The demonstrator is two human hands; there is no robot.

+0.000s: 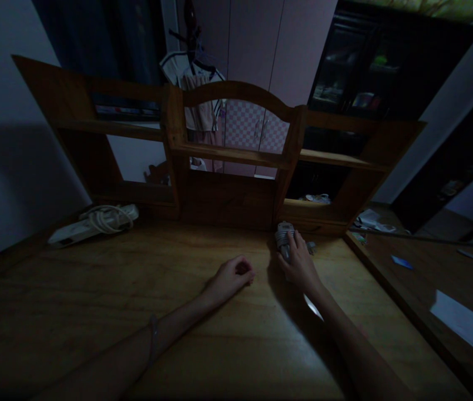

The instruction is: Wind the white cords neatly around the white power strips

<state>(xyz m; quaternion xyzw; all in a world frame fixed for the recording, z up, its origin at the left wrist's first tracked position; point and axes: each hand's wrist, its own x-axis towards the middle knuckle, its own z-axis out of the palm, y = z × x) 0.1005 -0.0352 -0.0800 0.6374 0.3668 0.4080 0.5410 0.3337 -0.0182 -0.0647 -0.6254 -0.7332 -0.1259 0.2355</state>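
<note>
Grey strip (285, 235), cord wound round it, is being covered by the right hand (298, 260) on the desk (169, 273), just in front of the shelf (176, 125), right of its middle. Fingers are being curved over the strip, thumb is being kept along its side; whether it is being gripped or only touched can't be told. Plug (311, 247) is being seen beside those fingers, in front of the shelf. Left hand (232, 277) is being held half open, loosely curled, before the shelf's middle; nothing is being seen in it. White strip (94, 224), with cord, is being left before the shelf's left part. Clothes (200, 97) are being seen hanging behind the shelf.
</note>
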